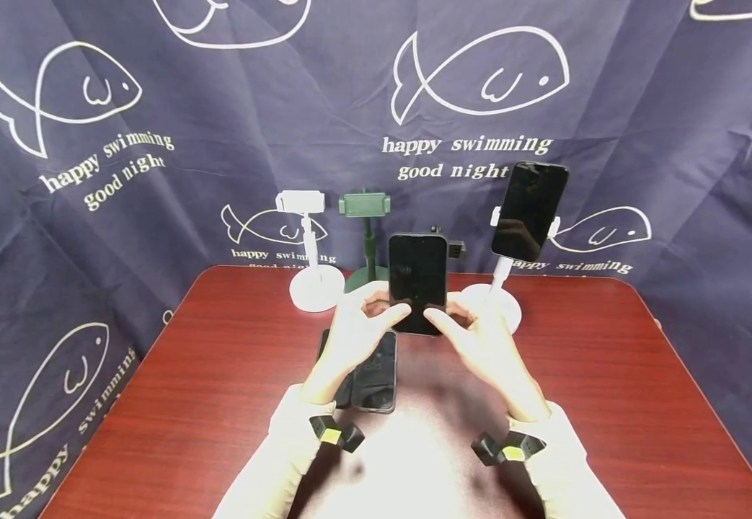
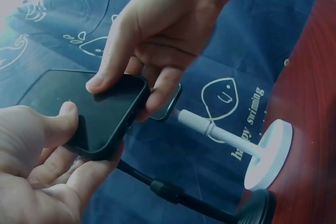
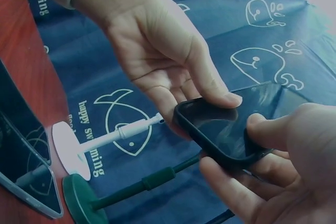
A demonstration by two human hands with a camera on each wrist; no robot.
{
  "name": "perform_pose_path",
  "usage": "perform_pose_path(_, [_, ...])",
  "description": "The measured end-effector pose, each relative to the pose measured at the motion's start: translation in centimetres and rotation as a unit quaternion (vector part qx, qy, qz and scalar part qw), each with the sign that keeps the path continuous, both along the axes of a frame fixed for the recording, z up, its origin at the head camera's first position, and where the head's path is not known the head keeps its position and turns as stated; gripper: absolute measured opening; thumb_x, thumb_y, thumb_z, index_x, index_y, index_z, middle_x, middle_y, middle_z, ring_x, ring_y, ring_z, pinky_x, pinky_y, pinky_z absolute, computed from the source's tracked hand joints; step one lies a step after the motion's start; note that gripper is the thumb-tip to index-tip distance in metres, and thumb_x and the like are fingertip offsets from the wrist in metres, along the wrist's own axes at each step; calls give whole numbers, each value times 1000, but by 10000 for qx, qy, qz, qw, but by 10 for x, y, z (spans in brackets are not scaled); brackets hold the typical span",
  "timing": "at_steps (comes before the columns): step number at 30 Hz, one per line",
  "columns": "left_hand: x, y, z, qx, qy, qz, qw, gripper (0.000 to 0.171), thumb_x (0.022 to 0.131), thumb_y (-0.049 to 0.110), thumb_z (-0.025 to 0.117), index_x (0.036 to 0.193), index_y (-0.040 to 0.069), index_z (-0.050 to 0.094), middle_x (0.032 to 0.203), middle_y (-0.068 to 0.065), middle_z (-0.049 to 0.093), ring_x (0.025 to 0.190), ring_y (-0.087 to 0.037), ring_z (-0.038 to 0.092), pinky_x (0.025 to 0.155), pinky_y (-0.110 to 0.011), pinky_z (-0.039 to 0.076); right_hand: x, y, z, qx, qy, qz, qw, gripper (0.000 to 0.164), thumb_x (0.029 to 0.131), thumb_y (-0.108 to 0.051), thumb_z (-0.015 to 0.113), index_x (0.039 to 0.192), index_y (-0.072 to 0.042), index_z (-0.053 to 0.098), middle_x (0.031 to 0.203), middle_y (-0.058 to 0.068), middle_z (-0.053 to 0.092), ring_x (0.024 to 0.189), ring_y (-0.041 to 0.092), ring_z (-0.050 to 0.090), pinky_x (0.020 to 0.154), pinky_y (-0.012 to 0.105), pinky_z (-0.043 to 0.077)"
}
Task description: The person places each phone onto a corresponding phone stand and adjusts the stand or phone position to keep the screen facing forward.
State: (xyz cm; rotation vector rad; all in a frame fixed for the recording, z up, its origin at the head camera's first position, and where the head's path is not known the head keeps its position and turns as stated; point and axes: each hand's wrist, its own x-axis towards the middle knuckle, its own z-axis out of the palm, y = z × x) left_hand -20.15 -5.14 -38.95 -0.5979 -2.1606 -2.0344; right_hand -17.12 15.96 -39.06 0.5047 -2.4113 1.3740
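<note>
A black phone (image 1: 417, 277) stands upright between my two hands, screen facing me. My left hand (image 1: 357, 328) grips its lower left side, thumb on the screen and fingers round the edge and back. From the other side my right hand (image 1: 489, 346) holds it the same way, as the right wrist view also shows. Behind the phone, a black clamp piece (image 1: 456, 249) sticks out to the right. It seems to belong to the black stand (image 2: 176, 193) in the left wrist view. Whether the phone touches that clamp is hidden.
A white stand (image 1: 316, 287) and a green stand (image 1: 365, 205) stand back left with vacant clamps. At right, another white stand (image 1: 502, 277) carries a tilted phone (image 1: 530, 210). Two phones lie on the red table (image 1: 220, 404) below my left forearm, the nearer one (image 1: 376, 378) partly covered.
</note>
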Motion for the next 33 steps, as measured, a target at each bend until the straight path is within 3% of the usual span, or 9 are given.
perform_pose_path(2, [0,-1,0,-2,-8,21,10000,25,89,11,80,113,4,73,101,-14,76,87,-10,72,85,-32,61,8,-6,23,-51,-21,79,10000,18,96,-13,73,110,-4,77,95,8,77,88,1,62,77,19,48])
perform_pose_path(4, [-1,-1,0,95,-21,-28,9999,26,90,10,78,115,3,72,103,-15,75,86,-14,74,82,-38,62,9,-7,31,-155,140,-1,9998,16,93,-10,75,107,-2,77,93,10,76,86,0,61,74,18,47])
perform_pose_path(9, [-6,-3,2,551,60,-415,9976,31,94,0,71,124,-5,66,108,-27,71,86,-25,77,78,-45,63,1,0,25,-492,784,-585,9940,5,91,-12,78,90,-7,77,76,7,71,64,6,54,61,18,41])
perform_pose_path(12, [-8,-5,1,586,103,-501,9970,31,95,-1,70,125,-7,64,109,-31,69,86,-17,77,79,-43,63,0,2,24,-699,639,-951,9910,13,93,-17,78,83,-10,72,68,2,63,58,4,49,55,16,40])
perform_pose_path(16, [-10,-6,1,488,39,-389,9980,30,95,2,71,124,-5,66,109,-30,69,86,-12,75,78,-41,63,-2,3,23,-895,657,-1131,9874,28,93,-20,78,73,-8,63,63,1,52,56,1,42,51,15,34])
perform_pose_path(22, [-20,-5,5,154,49,-206,9997,35,96,6,71,130,3,64,119,-23,69,97,-31,75,79,-45,63,-12,4,19,-696,830,-1374,9846,18,92,-19,79,79,-11,70,66,2,64,57,-1,48,54,13,36])
perform_pose_path(25, [-30,-2,10,-146,54,-172,9997,43,96,9,72,137,8,61,126,-18,70,103,-37,74,79,-43,63,-17,3,18,-609,890,-1400,9843,21,94,-22,78,77,-12,69,64,2,63,55,1,47,52,15,35])
perform_pose_path(29, [-41,1,19,-679,171,-118,9975,54,97,19,73,147,18,54,131,-13,70,108,-29,74,81,-37,63,-21,1,19,-561,981,-1391,9838,22,94,-25,77,78,-13,71,62,2,64,53,2,47,49,15,34])
perform_pose_path(33, [-50,7,28,-1238,536,134,9908,55,98,32,71,149,28,52,120,-6,75,105,-18,75,91,-37,59,-23,0,20,-715,893,-1427,9831,12,92,-25,79,96,-14,82,77,3,77,60,-2,57,54,13,41])
